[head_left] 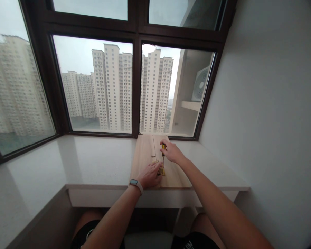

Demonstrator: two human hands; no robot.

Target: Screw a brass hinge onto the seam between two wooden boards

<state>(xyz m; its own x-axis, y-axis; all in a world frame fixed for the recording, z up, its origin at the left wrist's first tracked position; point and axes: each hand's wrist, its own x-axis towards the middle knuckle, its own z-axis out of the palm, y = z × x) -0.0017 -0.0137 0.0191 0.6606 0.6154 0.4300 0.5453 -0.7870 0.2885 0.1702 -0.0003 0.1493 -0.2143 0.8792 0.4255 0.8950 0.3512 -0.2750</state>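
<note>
The right hand (171, 151) grips a yellow and black screwdriver (163, 149) by its handle. The screwdriver stands almost straight up, and its thin end points down at a gold metal piece (162, 172) on the wooden boards (142, 152). The left hand (149, 175) lies just left of the metal piece; whether it pinches anything is hard to tell.

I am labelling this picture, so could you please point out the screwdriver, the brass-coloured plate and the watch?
Screwdriver (163, 154), head view: lower part of its handle.
Brass-coloured plate (163, 172), head view: its exposed face.
Watch (134, 182), head view: its screen.
</note>
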